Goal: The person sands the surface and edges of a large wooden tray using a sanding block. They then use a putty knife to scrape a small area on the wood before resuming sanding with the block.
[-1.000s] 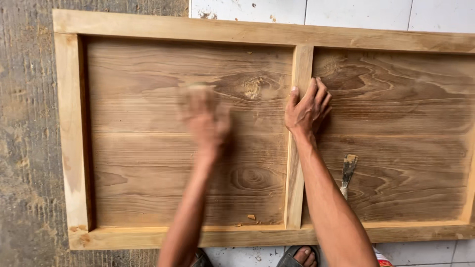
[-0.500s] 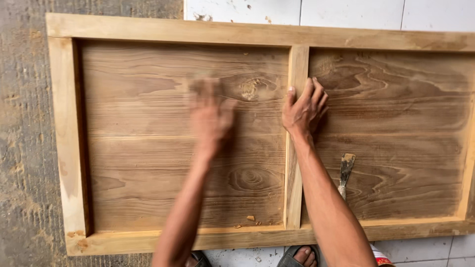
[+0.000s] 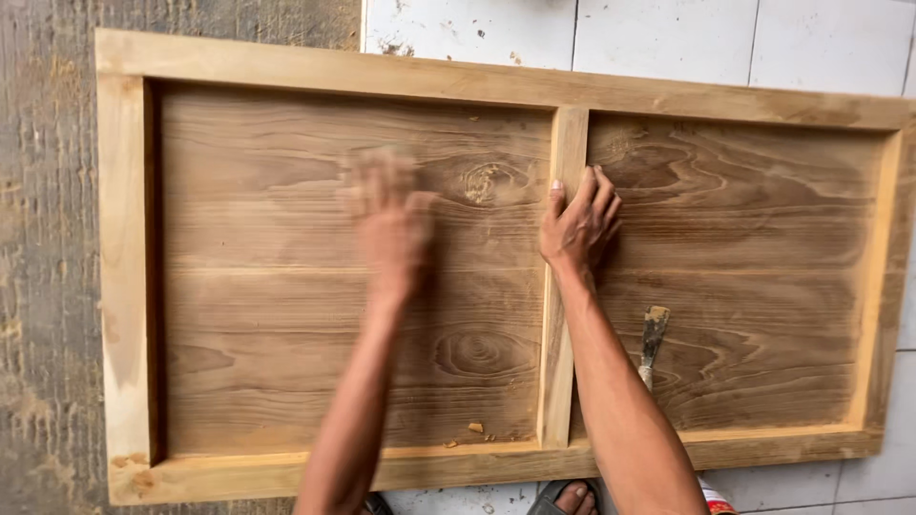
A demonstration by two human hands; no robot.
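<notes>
Lying flat on the floor, the framed wooden panel (image 3: 286, 286) fills the view; the right hand (image 3: 577, 224) spreads flat on the centre rail (image 3: 563, 315), steadying it; at 9 o'clock, the blurred left hand (image 3: 386, 215) presses the board, grip unclear; a putty knife (image 3: 652, 339) rests at 4 o'clock.

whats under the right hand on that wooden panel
The right hand lies flat, fingers spread, over the pale upright centre rail and the darker brown grained board beside it. The wood directly beneath the palm is covered.
</notes>
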